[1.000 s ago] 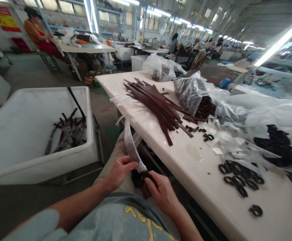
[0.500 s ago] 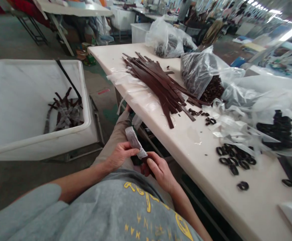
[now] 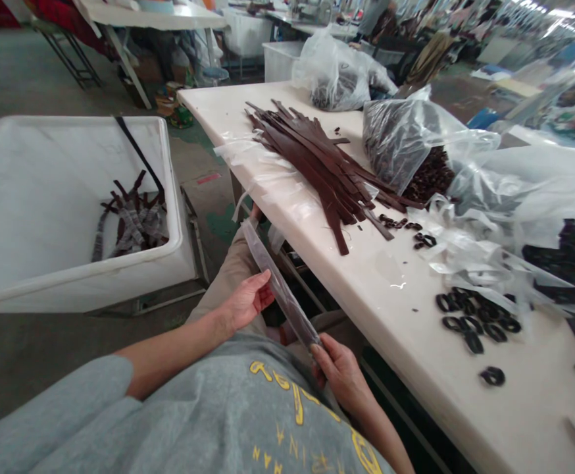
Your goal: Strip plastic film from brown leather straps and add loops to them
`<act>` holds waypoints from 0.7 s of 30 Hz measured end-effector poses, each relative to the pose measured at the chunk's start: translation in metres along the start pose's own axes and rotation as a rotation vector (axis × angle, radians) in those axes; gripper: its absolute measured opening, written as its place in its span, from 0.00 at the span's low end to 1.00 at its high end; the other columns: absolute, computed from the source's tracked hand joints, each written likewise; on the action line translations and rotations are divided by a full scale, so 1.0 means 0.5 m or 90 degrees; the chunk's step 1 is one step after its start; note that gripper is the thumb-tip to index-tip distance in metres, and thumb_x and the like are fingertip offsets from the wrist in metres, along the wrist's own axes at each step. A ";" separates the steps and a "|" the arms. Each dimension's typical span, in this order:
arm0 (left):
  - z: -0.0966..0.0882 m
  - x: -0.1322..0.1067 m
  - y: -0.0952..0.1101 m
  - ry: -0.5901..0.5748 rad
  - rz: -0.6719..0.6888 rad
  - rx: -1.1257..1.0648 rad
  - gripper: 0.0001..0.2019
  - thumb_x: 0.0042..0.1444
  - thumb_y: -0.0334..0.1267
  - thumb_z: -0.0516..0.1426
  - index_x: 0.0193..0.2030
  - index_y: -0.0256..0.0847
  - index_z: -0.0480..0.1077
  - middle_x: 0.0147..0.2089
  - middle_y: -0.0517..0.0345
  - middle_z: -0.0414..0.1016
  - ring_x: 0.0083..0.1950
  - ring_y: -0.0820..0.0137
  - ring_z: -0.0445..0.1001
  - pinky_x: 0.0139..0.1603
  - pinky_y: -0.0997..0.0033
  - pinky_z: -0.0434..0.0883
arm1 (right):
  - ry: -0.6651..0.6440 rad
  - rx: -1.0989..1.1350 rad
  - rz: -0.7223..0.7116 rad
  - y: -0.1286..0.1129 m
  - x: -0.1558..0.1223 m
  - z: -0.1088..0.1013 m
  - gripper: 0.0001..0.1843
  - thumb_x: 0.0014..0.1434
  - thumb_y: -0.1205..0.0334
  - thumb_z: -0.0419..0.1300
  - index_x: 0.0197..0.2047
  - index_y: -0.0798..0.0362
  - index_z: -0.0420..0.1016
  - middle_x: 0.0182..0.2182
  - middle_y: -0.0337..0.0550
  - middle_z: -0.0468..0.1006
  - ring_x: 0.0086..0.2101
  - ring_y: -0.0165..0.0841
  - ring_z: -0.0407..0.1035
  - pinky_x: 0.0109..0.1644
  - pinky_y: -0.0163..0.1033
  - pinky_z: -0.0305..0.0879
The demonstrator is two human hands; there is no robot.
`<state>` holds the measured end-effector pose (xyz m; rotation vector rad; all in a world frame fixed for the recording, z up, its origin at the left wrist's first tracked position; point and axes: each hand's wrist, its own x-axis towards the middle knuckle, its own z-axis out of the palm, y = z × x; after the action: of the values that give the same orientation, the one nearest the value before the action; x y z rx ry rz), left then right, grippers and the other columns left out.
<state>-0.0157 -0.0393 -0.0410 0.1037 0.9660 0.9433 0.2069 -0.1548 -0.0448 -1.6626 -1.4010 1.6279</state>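
Over my lap I hold a dark brown strap in a clear plastic sleeve (image 3: 276,285), running from near the table edge down to my right hand (image 3: 339,370). My right hand pinches its near end. My left hand (image 3: 248,301) rests against the strap's middle with fingers loosely curled on it. On the white table (image 3: 406,342) lies a pile of bare brown straps (image 3: 317,164). Black oval loops (image 3: 475,319) are scattered further right.
A white plastic bin (image 3: 45,263) on my left holds several sleeved straps (image 3: 132,220). Clear bags of dark parts (image 3: 406,141) and loose plastic sleeves (image 3: 465,253) crowd the table's right side. Other tables stand at the back.
The sleeve was bunched near the strap's end between both hands; now it lies stretched along the whole strap. My right hand has dropped lower and my left has slid to the strap's middle.
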 end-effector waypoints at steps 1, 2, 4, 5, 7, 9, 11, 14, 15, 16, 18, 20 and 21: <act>0.001 0.000 -0.004 0.006 0.007 0.005 0.04 0.58 0.34 0.63 0.38 0.37 0.77 0.31 0.58 0.81 0.28 0.76 0.77 0.29 0.79 0.74 | -0.003 0.001 0.007 0.010 -0.007 -0.003 0.22 0.65 0.40 0.50 0.32 0.51 0.64 0.19 0.33 0.70 0.18 0.28 0.66 0.24 0.33 0.62; 0.001 0.001 -0.008 0.006 0.013 0.014 0.04 0.57 0.33 0.63 0.39 0.37 0.78 0.32 0.58 0.81 0.28 0.76 0.77 0.29 0.79 0.74 | -0.005 -0.009 0.007 0.015 -0.012 -0.005 0.22 0.65 0.41 0.50 0.32 0.51 0.65 0.20 0.34 0.71 0.20 0.29 0.67 0.25 0.34 0.63; 0.002 0.000 -0.018 -0.003 0.034 0.037 0.06 0.53 0.34 0.66 0.38 0.36 0.79 0.32 0.57 0.81 0.29 0.75 0.77 0.30 0.78 0.74 | 0.001 -0.061 -0.020 0.014 -0.012 -0.004 0.21 0.65 0.43 0.51 0.34 0.53 0.69 0.25 0.38 0.75 0.26 0.32 0.71 0.31 0.35 0.65; 0.002 -0.001 -0.024 -0.010 0.050 0.050 0.08 0.50 0.35 0.68 0.37 0.36 0.79 0.32 0.57 0.82 0.29 0.75 0.77 0.31 0.78 0.74 | 0.007 -0.092 -0.040 0.008 -0.008 -0.001 0.20 0.65 0.44 0.52 0.35 0.53 0.71 0.27 0.39 0.76 0.29 0.34 0.72 0.33 0.36 0.65; 0.002 -0.010 -0.039 -0.028 0.087 0.087 0.10 0.46 0.37 0.70 0.35 0.35 0.80 0.33 0.55 0.82 0.31 0.73 0.77 0.33 0.76 0.74 | 0.032 -0.133 -0.073 -0.013 0.009 0.012 0.19 0.66 0.47 0.52 0.36 0.53 0.73 0.28 0.40 0.77 0.30 0.34 0.72 0.35 0.36 0.64; 0.002 -0.026 -0.057 -0.071 0.100 0.152 0.12 0.44 0.38 0.70 0.35 0.35 0.80 0.33 0.54 0.82 0.32 0.71 0.77 0.34 0.74 0.73 | 0.065 -0.124 -0.090 -0.039 0.030 0.028 0.21 0.67 0.47 0.50 0.32 0.53 0.72 0.24 0.39 0.75 0.26 0.32 0.70 0.32 0.35 0.63; 0.004 -0.046 -0.071 -0.143 0.069 0.232 0.13 0.45 0.40 0.70 0.37 0.35 0.81 0.30 0.54 0.81 0.30 0.68 0.76 0.33 0.71 0.72 | 0.089 -0.105 -0.114 -0.061 0.050 0.041 0.24 0.69 0.47 0.47 0.29 0.52 0.69 0.20 0.38 0.72 0.22 0.30 0.68 0.29 0.34 0.61; 0.013 -0.060 -0.065 -0.223 0.033 0.284 0.19 0.44 0.40 0.70 0.43 0.36 0.80 0.31 0.52 0.82 0.31 0.66 0.77 0.34 0.69 0.72 | 0.093 -0.106 -0.165 -0.074 0.061 0.045 0.24 0.69 0.46 0.47 0.29 0.52 0.68 0.20 0.37 0.72 0.21 0.29 0.67 0.28 0.33 0.60; 0.017 -0.058 -0.055 -0.222 0.054 0.258 0.21 0.42 0.40 0.71 0.46 0.38 0.80 0.36 0.51 0.82 0.34 0.65 0.78 0.36 0.69 0.73 | 0.087 -0.116 -0.175 -0.073 0.061 0.043 0.24 0.69 0.46 0.48 0.28 0.52 0.68 0.20 0.37 0.72 0.21 0.29 0.67 0.28 0.32 0.59; 0.022 -0.053 -0.042 -0.208 0.085 0.214 0.23 0.42 0.40 0.72 0.47 0.39 0.79 0.41 0.51 0.82 0.38 0.65 0.79 0.38 0.70 0.74 | 0.080 -0.125 -0.177 -0.068 0.058 0.040 0.24 0.69 0.46 0.48 0.27 0.52 0.68 0.20 0.37 0.72 0.21 0.29 0.67 0.28 0.32 0.59; 0.029 -0.039 -0.021 -0.158 0.151 0.113 0.23 0.43 0.44 0.71 0.47 0.41 0.79 0.49 0.51 0.81 0.42 0.66 0.78 0.42 0.70 0.74 | 0.071 -0.130 -0.162 -0.055 0.051 0.036 0.25 0.69 0.46 0.48 0.26 0.53 0.68 0.19 0.36 0.71 0.20 0.28 0.67 0.27 0.32 0.58; 0.029 -0.026 -0.017 -0.117 0.179 0.074 0.20 0.46 0.47 0.69 0.43 0.39 0.80 0.48 0.50 0.81 0.42 0.67 0.78 0.43 0.70 0.74 | 0.074 -0.115 -0.138 -0.042 0.047 0.035 0.25 0.68 0.45 0.48 0.27 0.53 0.68 0.18 0.36 0.71 0.20 0.28 0.66 0.25 0.31 0.58; 0.026 -0.025 -0.023 -0.113 0.167 0.095 0.19 0.47 0.47 0.69 0.42 0.37 0.80 0.44 0.49 0.82 0.40 0.67 0.78 0.43 0.69 0.74 | 0.081 -0.103 -0.129 -0.039 0.047 0.036 0.26 0.68 0.44 0.48 0.27 0.53 0.68 0.18 0.36 0.71 0.19 0.28 0.66 0.25 0.31 0.58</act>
<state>-0.0016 -0.0512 -0.0306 0.4414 0.8704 1.0807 0.1789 -0.1332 -0.0438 -1.6192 -1.6148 1.3053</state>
